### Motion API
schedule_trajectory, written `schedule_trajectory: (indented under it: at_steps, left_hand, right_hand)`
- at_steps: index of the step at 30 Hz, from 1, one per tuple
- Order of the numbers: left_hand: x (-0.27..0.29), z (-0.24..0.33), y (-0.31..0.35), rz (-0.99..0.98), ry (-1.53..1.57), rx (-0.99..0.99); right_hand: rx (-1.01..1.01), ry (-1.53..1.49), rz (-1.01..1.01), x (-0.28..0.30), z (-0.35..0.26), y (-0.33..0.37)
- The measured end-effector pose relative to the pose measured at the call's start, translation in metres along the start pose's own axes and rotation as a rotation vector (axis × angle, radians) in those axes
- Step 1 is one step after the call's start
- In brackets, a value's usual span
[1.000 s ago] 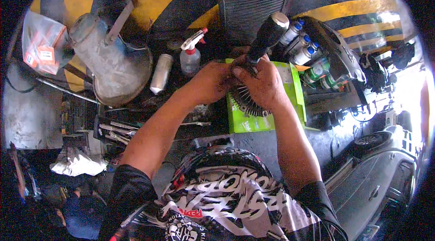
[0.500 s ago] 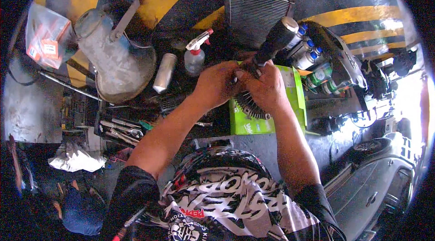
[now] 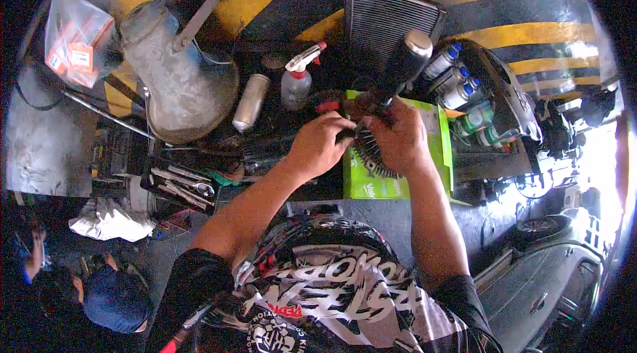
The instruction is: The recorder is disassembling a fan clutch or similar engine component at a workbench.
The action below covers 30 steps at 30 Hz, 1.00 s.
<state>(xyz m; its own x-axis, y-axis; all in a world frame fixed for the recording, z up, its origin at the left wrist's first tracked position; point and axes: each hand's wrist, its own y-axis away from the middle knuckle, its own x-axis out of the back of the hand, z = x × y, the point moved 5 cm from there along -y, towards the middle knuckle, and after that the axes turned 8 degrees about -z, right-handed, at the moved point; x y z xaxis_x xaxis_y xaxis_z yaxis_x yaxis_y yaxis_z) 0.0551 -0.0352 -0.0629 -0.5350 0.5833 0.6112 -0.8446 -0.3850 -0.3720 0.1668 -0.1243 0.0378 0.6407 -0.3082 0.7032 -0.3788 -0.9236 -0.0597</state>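
Note:
A round finned metal part [image 3: 375, 156] rests over a lime-green box [image 3: 371, 188]. My right hand [image 3: 403, 135] is closed around the lower end of a black-handled tool [image 3: 398, 77] with a pale metal cap. The tool stands up from the part, its working tip hidden by my fingers. At the part's left edge, my left hand [image 3: 317, 147] is closed, fingers pinched together. Something dark shows at its fingertips, too small to make out.
A spray bottle [image 3: 296, 84], a metal can [image 3: 251, 102] and a large worn metal vessel [image 3: 182, 74] stand left of the hands. Beyond the box are a radiator [image 3: 391, 24] and several blue-capped bottles [image 3: 458, 91]. Hand tools [image 3: 182, 184] lie left; another person [image 3: 116, 300] is lower left.
My left hand has drawn down and left, away from the tool, and its fingers now pinch at the part's edge. The right hand stays at the tool. The view has shifted slightly.

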Motion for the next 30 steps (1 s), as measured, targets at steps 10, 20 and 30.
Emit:
schedule_trajectory:
  at_steps: [10,20,30]
  left_hand:
    - [0.015,0.001,-0.011,0.006,0.141,0.072]
    - [0.072,-0.116,0.004,-0.228,-0.652,0.398]
    - [0.076,-0.067,-0.015,-0.009,-0.367,0.196]
  right_hand:
    - [0.105,-0.277,0.29,0.049,0.023,-0.015]
    - [0.096,-0.105,0.436,0.038,0.077,-0.043]
    - [0.048,-0.09,0.423,0.039,0.08,-0.047]
